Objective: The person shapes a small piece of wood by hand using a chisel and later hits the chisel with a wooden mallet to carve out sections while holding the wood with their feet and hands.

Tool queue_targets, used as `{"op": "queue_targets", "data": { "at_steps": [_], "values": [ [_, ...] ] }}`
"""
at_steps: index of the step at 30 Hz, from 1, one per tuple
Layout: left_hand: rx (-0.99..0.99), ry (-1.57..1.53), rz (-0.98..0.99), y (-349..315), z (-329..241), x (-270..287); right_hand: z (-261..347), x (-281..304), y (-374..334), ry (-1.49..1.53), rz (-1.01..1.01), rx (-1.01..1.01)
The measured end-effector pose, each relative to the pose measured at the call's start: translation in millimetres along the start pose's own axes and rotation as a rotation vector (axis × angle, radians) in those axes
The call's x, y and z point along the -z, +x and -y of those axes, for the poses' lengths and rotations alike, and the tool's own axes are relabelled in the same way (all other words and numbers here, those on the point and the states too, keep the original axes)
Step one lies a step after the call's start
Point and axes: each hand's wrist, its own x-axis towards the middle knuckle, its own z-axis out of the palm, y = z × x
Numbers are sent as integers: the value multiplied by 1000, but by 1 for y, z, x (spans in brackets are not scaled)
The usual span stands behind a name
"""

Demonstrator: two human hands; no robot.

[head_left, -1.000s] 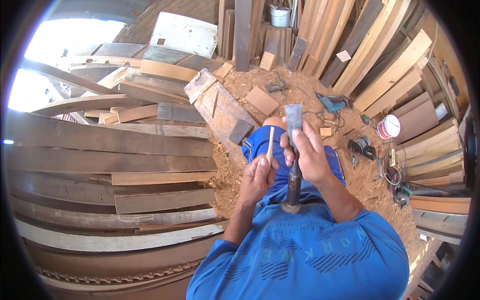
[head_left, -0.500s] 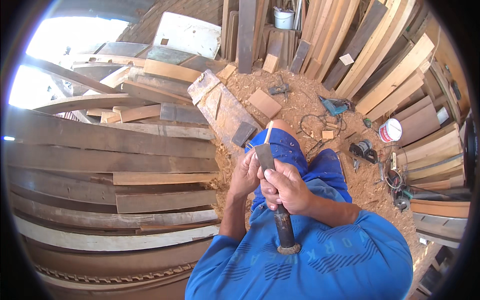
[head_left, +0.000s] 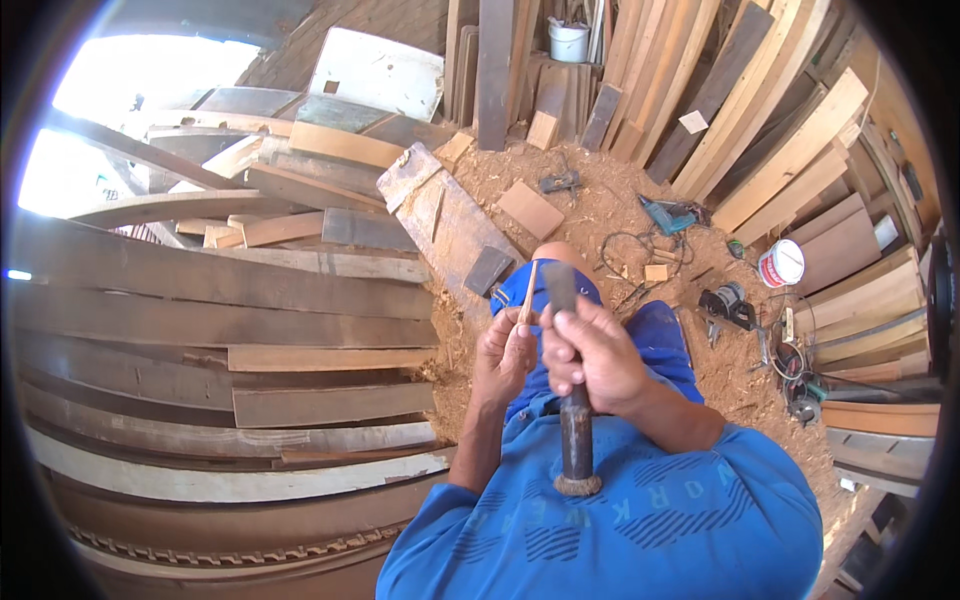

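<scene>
My right hand [head_left: 598, 355] is wrapped round a wide chisel [head_left: 577, 440] with a dark handle and a frayed butt end toward my chest. Its broad metal blade points away from me, slightly blurred. My left hand [head_left: 505, 355] pinches a thin, pale wooden stick [head_left: 530, 292] that stands up between thumb and fingers. The stick is just left of the blade, with a small gap between them. Both hands are close together above my lap, over my blue shorts [head_left: 655, 335].
Shavings cover the ground ahead, with a worn plank [head_left: 450, 215], a dark block [head_left: 487, 270], a brown board [head_left: 530, 209] and a teal power tool [head_left: 667, 213]. A white bucket [head_left: 781, 262] and corded tools stand right. Long boards [head_left: 220, 310] are stacked left; more lean at the back.
The chisel has moved right, away from the stick, and now stands more upright. My left hand has separated slightly from the right, so more of the stick shows.
</scene>
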Motion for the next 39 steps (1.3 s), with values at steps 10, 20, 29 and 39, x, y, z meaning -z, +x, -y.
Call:
{"op": "queue_targets", "data": {
  "at_steps": [10,20,29,39],
  "values": [
    [-251,546,90,-37,1,1,-1,-5,-27,-64,42,124],
    [-194,221,-92,-3,16,8,-15,-6,-3,-25,36,-41],
    [-292,804,-90,-27,-14,2,-7,-7,-18,-76,19,25],
    [-273,636,-144,-34,2,3,21,26,11,-593,-173,317]
  ]
}}
